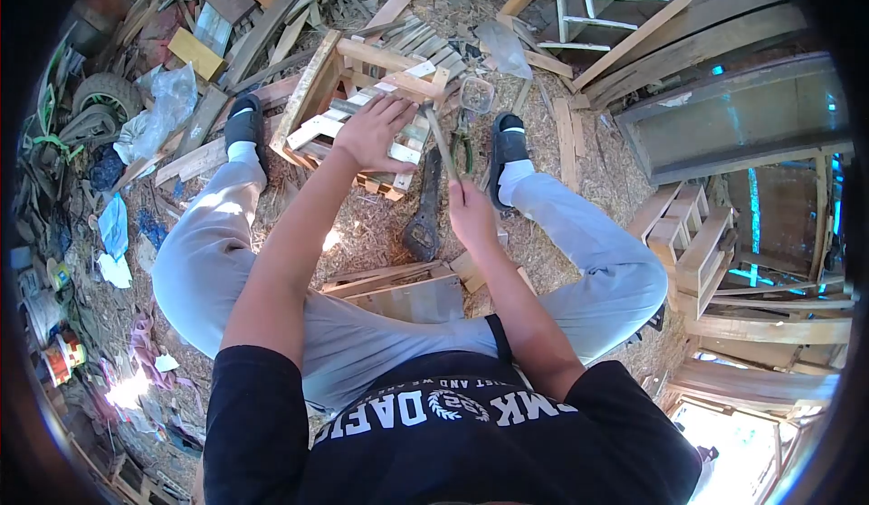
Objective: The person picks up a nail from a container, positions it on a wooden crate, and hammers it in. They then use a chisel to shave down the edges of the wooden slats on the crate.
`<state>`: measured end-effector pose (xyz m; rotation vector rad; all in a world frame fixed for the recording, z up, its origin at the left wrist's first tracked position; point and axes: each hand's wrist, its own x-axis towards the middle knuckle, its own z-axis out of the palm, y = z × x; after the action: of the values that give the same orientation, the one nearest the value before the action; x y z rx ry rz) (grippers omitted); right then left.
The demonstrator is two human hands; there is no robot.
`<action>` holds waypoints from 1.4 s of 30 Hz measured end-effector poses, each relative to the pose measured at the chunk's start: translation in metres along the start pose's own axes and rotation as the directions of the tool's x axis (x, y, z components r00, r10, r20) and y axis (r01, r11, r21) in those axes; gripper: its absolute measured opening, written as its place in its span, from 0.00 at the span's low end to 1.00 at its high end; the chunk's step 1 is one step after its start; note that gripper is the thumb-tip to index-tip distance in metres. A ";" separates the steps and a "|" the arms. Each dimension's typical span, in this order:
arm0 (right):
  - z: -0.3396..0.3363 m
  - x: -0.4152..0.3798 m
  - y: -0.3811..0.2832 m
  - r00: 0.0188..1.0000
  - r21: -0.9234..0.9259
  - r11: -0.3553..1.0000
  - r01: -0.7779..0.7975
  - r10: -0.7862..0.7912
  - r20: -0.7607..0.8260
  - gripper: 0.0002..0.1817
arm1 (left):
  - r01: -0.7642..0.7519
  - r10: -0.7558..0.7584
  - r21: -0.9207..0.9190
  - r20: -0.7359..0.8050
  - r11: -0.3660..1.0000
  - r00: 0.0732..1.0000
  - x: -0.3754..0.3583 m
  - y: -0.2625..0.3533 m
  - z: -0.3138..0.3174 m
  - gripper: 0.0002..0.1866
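My left hand [374, 134] lies spread and flat on the pale slats of a small wooden crate [312, 98], which stands tilted on the ground between my feet. In my right hand [472, 215] is the wooden handle of a hammer [439, 141], its fingers wrapped round the lower end. The hammer's head reaches the crate's right edge, close to the left fingertips. Just below the hammer lies a handsaw [422, 233] with a dark handle. Pliers [464, 147] with green grips rest to the right of the hammer.
A clear plastic tub [477, 95] sits beyond the pliers. Wood offcuts [407, 297] lie in front of me on sawdust-covered ground. Lumber and scrap [262, 30] pile up at the back left. A wooden slatted piece [692, 242] stands at the right, and a wheel [107, 98] at the left.
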<state>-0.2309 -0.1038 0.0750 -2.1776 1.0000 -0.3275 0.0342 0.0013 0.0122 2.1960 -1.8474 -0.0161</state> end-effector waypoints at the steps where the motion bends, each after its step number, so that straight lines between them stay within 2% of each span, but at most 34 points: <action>1: 0.001 0.003 0.006 0.997 -0.058 0.998 -0.024 0.028 0.072 0.17 | 0.000 0.000 0.003 -0.004 1.000 1.000 0.000 0.000 0.000 0.68; 2: 0.003 0.006 0.012 0.988 -0.117 0.992 -0.043 0.060 0.142 0.18 | -0.008 0.008 -0.008 -0.012 1.000 1.000 0.000 0.000 0.001 0.68; 3: 0.001 0.006 0.005 0.988 -0.115 0.993 -0.038 0.055 0.143 0.18 | -0.013 0.013 -0.021 -0.019 1.000 1.000 0.000 -0.002 0.001 0.68; 5: -0.009 -0.002 -0.017 0.993 0.080 0.993 -0.086 0.079 0.085 0.21 | 0.001 -0.001 -0.024 -0.005 1.000 1.000 0.000 0.000 -0.003 0.67; 8: -0.012 -0.001 -0.018 0.997 0.163 0.983 -0.081 0.079 0.016 0.22 | 0.015 -0.016 -0.016 -0.019 1.000 1.000 -0.002 0.001 0.003 0.67; 9: -0.008 0.002 -0.007 0.997 0.164 0.983 -0.081 0.081 0.012 0.22 | 0.018 -0.018 -0.002 -0.048 1.000 0.999 -0.002 0.001 0.005 0.68; 11: 0.006 0.010 0.022 0.995 -0.215 0.977 0.000 0.022 0.101 0.20 | 0.014 -0.015 -0.019 -0.069 1.000 0.998 -0.002 0.000 0.007 0.67; 12: 0.002 0.010 0.018 0.995 -0.214 0.977 0.005 0.016 0.099 0.20 | 0.019 -0.022 -0.037 -0.086 0.999 0.996 -0.002 -0.001 0.007 0.67; 14: -0.010 0.007 -0.005 0.974 -0.024 0.993 -0.120 0.122 0.190 0.18 | 0.024 -0.028 -0.058 -0.072 0.998 0.997 0.000 -0.002 0.001 0.66; 15: -0.012 0.003 -0.013 0.973 -0.026 0.992 -0.120 0.123 0.196 0.18 | 0.025 -0.030 -0.086 -0.051 0.996 0.998 -0.001 -0.002 0.002 0.65; 17: -0.014 -0.004 -0.023 0.995 0.115 0.990 -0.076 0.068 0.071 0.22 | 0.025 -0.030 -0.080 -0.063 0.997 0.998 -0.003 0.000 0.002 0.64; 18: -0.012 -0.005 -0.020 0.995 0.114 0.990 -0.078 0.070 0.072 0.22 | 0.018 -0.023 -0.064 -0.081 0.998 0.996 -0.002 0.000 0.003 0.63; 20: -0.005 0.000 -0.004 0.999 0.032 0.999 0.031 -0.030 -0.030 0.22 | 0.017 -0.022 -0.065 -0.075 0.998 0.997 -0.003 0.000 0.002 0.63; 21: 0.003 0.004 0.011 0.999 0.032 0.999 0.031 -0.030 -0.037 0.22 | 0.017 -0.022 -0.066 -0.070 0.998 0.997 -0.002 -0.001 0.001 0.62; 23: 0.016 0.013 0.042 0.998 -0.084 0.994 0.068 -0.068 0.010 0.21 | 0.006 -0.011 -0.065 -0.077 0.998 0.997 -0.001 -0.002 0.003 0.62; 24: 0.012 0.013 0.036 0.997 -0.084 0.994 0.071 -0.071 0.009 0.21 | 0.004 -0.009 -0.064 -0.082 0.998 0.997 -0.001 -0.003 0.005 0.61; 26: -0.005 0.011 0.007 0.985 0.079 0.986 -0.146 0.138 0.104 0.22 | 0.017 -0.023 -0.076 -0.071 0.997 0.997 -0.001 -0.003 -0.001 0.61; 27: -0.008 0.008 -0.002 0.984 0.076 0.986 -0.150 0.142 0.109 0.22 | 0.022 -0.027 -0.091 -0.056 0.996 0.998 -0.002 -0.002 0.000 0.61; 29: -0.012 0.002 -0.013 0.998 0.127 0.990 -0.055 0.057 -0.011 0.25 | 0.020 -0.025 -0.073 -0.069 0.997 0.997 -0.004 0.000 0.004 0.61; 30: -0.006 0.003 -0.002 0.998 0.128 0.990 -0.055 0.058 -0.016 0.25 | 0.015 -0.019 -0.047 -0.092 0.999 0.996 -0.002 -0.001 0.005 0.61; 32: 0.010 0.008 0.028 0.998 -0.144 0.989 0.023 -0.015 0.058 0.22 | -0.003 -0.002 -0.048 -0.096 0.999 0.995 -0.002 -0.001 0.005 0.61; 36: -0.004 0.013 0.005 0.996 -0.104 0.995 0.001 0.008 0.086 0.21 | 0.000 -0.005 -0.066 -0.068 0.998 0.998 -0.001 -0.002 0.001 0.62; 38: -0.012 0.007 -0.014 0.992 0.096 0.988 -0.118 0.112 0.060 0.22 | 0.004 -0.008 -0.078 -0.055 0.997 0.998 0.000 0.000 -0.003 0.61; 42: -0.004 0.004 0.000 0.998 0.052 0.998 -0.042 0.045 -0.043 0.23 | 0.010 -0.014 -0.080 -0.054 0.997 0.998 -0.001 0.000 -0.003 0.60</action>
<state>-0.2304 -0.1085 0.0771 -2.1083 1.0510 -0.3783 0.0346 0.0029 0.0150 2.1323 -1.7734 -0.0308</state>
